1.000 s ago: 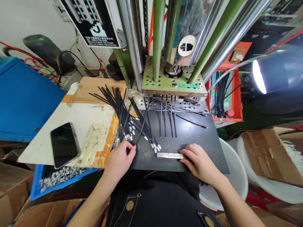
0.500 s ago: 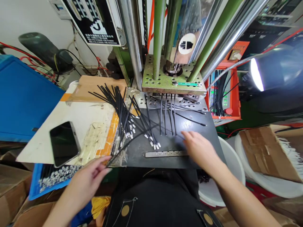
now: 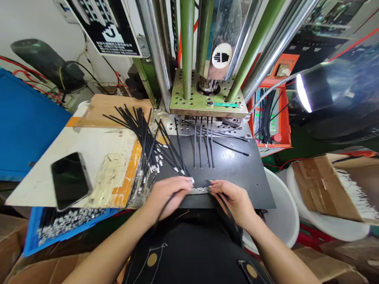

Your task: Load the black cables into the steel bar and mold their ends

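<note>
At the front of the black metal plate (image 3: pixel 233 157), my left hand (image 3: pixel 168 195) is closed on a thin black cable (image 3: pixel 162 209) that hangs toward me. My right hand (image 3: pixel 232 197) pinches black cables (image 3: pixel 229 211) that curve down toward the apron. Between the two sets of fingertips lies a slotted metal strip (image 3: pixel 200 190); the hands cover its ends. Cables with white connectors (image 3: pixel 154 167) form a loose pile left of the plate. Several black cables (image 3: pixel 201 150) run side by side out from under the green press platen (image 3: pixel 207 108).
Left of the plate lies a black phone (image 3: pixel 71 179) on cardboard, above a blue tray (image 3: pixel 32 240) of cables. A lit lamp (image 3: pixel 304 92) and an orange control box (image 3: pixel 284 134) stand right. White buckets (image 3: pixel 291 213) flank the plate; a small wrench (image 3: pixel 226 104) rests on the platen.
My left hand has moved right from the cable pile to the metal strip. My right hand has drawn back to the strip's other end, and cables now show in it. The view has shifted slightly.
</note>
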{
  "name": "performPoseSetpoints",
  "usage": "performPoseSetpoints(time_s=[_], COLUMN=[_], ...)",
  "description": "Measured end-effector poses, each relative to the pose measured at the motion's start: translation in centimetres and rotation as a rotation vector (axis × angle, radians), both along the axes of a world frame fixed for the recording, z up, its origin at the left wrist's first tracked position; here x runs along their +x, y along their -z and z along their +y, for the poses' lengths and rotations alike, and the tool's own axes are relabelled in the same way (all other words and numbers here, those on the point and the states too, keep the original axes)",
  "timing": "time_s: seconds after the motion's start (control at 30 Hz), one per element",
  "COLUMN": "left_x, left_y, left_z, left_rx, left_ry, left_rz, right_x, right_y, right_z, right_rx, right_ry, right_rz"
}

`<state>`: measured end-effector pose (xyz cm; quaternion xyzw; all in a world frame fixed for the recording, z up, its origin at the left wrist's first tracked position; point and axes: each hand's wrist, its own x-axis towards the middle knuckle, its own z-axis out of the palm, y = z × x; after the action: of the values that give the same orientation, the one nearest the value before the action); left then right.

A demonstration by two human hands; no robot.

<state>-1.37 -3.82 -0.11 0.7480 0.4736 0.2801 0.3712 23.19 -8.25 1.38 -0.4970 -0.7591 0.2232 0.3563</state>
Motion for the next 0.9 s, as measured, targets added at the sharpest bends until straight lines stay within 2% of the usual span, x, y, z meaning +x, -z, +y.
performPoseSetpoints(time_s=[0.07,0.17,0.27,0.37,0.43,0.53,0.63,0.7,0.8,0.9], left_x=[1.9,3.4,4.1,4.5,3.9,1.9,0.1,-0.3,0.1,0.2], left_y=[0.6,0.3,-0.9,-1.7,-1.8,-1.6,-1.3,-1.1,-0.7,-0.4], left_z=[0.0,-0.2,-1.0,-1.7,-1.5,0.0,2.5,4.0,5.4,5.5], left_rx=[0.018,0.035,0.101,0.167,0.152,0.170,0.282,0.324,0.368,0.399], left_ry=[0.147,0.233,0.314,0.367,0.393,0.389,0.349,0.414,0.534,0.566], left_rz=[-0.043,0.019,0.245,0.409,0.388,0.314,0.373,0.409,0.438,0.448], right_x=[-0.7,-0.6,-0.9,-1.4,-1.1,0.3,1.6,1.8,0.6,-1.8], right_y=[1.4,1.3,0.4,0.4,0.6,0.7,0.4,0.1,-0.2,-0.2], right_z=[0.9,0.8,0.0,-0.4,-0.2,0.4,1.3,2.3,4.0,5.6], right_rx=[-0.082,-0.115,-0.018,0.118,0.112,-0.059,-0.169,-0.179,-0.220,-0.291], right_ry=[-0.001,-0.065,-0.190,-0.201,-0.216,-0.292,-0.228,-0.166,-0.144,-0.099], right_rz=[0.083,-0.021,-0.257,-0.306,-0.227,-0.124,-0.121,-0.151,-0.234,-0.346])
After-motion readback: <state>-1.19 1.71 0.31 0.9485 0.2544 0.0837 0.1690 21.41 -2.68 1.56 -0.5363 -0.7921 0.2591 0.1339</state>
